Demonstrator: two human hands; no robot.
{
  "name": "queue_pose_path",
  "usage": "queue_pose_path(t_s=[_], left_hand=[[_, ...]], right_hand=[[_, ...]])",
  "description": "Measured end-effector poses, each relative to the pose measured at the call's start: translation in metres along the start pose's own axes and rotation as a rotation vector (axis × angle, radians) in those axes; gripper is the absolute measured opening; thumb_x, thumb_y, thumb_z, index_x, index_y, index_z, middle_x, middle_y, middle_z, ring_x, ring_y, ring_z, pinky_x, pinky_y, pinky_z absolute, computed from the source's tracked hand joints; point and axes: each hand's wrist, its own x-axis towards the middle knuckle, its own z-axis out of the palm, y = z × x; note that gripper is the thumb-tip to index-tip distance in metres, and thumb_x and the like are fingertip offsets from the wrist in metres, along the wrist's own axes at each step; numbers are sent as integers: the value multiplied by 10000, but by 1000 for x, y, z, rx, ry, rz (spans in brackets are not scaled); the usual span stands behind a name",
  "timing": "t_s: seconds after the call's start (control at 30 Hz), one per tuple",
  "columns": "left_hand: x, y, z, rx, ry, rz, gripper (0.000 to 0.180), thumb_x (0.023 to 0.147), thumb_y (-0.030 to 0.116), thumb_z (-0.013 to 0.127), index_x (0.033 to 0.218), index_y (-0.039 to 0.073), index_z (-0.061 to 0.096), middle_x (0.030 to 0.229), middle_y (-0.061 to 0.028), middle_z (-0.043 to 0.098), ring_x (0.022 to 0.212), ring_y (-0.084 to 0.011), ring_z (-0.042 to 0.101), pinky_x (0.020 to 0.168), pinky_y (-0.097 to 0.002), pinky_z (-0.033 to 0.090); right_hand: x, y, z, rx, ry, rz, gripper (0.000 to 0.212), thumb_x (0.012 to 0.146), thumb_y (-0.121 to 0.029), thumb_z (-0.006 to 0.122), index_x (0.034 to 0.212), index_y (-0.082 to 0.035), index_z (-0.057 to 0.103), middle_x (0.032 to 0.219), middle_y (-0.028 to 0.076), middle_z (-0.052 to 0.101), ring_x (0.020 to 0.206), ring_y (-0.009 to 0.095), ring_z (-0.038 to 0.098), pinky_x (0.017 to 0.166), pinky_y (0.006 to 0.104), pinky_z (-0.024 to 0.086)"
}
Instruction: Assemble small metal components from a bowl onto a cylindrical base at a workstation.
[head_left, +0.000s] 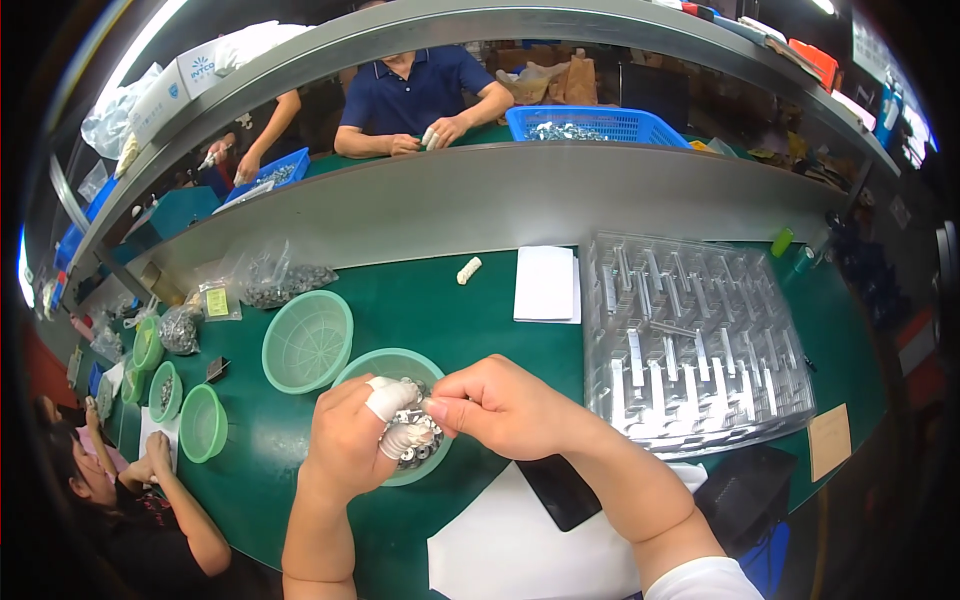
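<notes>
Here, left hand (350, 432) partly hides metal parts (410, 457); right hand (503, 405) obscures its grip.

Metal bits (425, 450) just under the fingers (468, 385) are showing shiny, rough as a heap. Bowl (398, 362) around them is looking like smooth satin plastic. Wraps (388, 400) on some fingers are reading matt, wrinkled. Right of fingers, clear plastic trays (700, 345) are glinting, glossy. Beyond fingers, paper (543, 283) is looking smooth, matt. Tabletop (450, 318) under fingers is throwing soft sheen.
</notes>
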Motion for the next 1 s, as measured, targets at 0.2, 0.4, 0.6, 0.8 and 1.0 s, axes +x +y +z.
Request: queue_pose_path(t_s=[0.2,0.4,0.6,0.8,1.0], left_hand=[[0,0,8,81,22,19,201,888,173,688,926,-3,600,745,-125,572,618,-322,548,555,-397,431],[0,2,6,17,29,-34,206,764,63,732,907,-1,598,767,-133,605,642,-323,561,548,-410,442],[0,1,6,-67,30,-83,262,827,183,785,910,16,602,747,-113,621,625,-303,579,536,-385,453],[1,-5,3,-51,31,26,448,798,380,836,997,24,650,753,-87,646,621,-257,595,534,-368,463],[0,-5,-3,121,-10,96,386,762,327,845,957,45,667,801,-68,642,647,-256,594,562,-368,461]], right_hand=[[1,3,2,-93,1,16,269,1024,-158,574,831,7,665,638,59,596,577,117,475,553,300,404],[3,3,4,-103,14,-19,259,1019,-152,579,838,11,667,652,74,611,579,129,486,561,297,417],[4,8,-2,50,-46,-48,305,1039,-181,570,806,4,636,650,17,568,604,92,449,566,288,392],[4,10,-5,197,-128,59,339,1058,-212,555,796,-10,631,691,-25,559,662,65,440,611,265,390],[4,13,-7,141,-155,126,339,1056,-211,556,791,-14,631,680,-19,551,642,69,433,591,270,383]])
